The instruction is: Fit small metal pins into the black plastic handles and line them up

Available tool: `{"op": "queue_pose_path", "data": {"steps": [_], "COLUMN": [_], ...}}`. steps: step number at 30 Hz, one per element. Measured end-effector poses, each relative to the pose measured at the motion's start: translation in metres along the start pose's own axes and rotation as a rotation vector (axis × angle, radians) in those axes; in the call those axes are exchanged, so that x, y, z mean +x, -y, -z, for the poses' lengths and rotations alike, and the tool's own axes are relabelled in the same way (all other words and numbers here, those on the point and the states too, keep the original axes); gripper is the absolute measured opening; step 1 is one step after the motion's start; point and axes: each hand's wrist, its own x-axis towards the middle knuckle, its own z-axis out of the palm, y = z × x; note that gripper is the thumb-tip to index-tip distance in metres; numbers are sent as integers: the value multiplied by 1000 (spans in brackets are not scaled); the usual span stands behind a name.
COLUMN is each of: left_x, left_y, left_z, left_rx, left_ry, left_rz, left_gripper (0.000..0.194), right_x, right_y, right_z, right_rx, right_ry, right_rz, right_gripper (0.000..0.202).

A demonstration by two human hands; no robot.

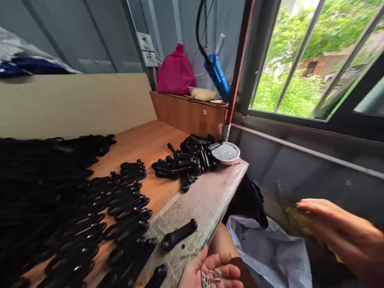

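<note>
My left hand [207,267] is palm up at the table's front edge, its fingers slightly curled around several small metal pins [205,280] lying in the palm. Just above it, one black plastic handle-shaped part [179,235] rests on the clear-covered strip of the table. Another black part [157,277] lies lower left, cut off by the frame. Out to the right, my right hand [345,236] hangs in the air, away from the table, blurred by motion. Its fingers look stretched out, and I see nothing held in them.
Rows of black parts [129,208] cover the left of the wooden table [141,138]. A loose heap [186,158] sits beside a white bowl [237,158] of small metal pieces. A blue electric screwdriver [217,76] hangs above. A white sack [270,252] stands below the table's right edge.
</note>
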Motion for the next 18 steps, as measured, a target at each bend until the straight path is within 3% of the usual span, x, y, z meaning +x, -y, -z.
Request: {"op": "queue_pose_path", "data": {"steps": [2,4,8,11,18], "left_x": [-3,-6,-6,-2,3], "left_y": [-4,-6,-5,-4,-7], "left_z": [-2,-5,-9,-10,-14], "left_rx": [-71,-155,-271,-283,-269], "left_ry": [170,203,191,173,163], "left_rz": [-67,-123,-153,-167,-82], "left_gripper": [42,46,57,64,78], "right_x": [10,15,11,-1,-28], "right_y": [48,82,104,100,89], "right_z": [-52,-87,-119,-129,-152], "right_rx": [204,281,209,139,188], "right_ry": [255,408,603,616,383], "right_rz": [274,401,471,475,547], "right_gripper": [18,19,35,35,38]}}
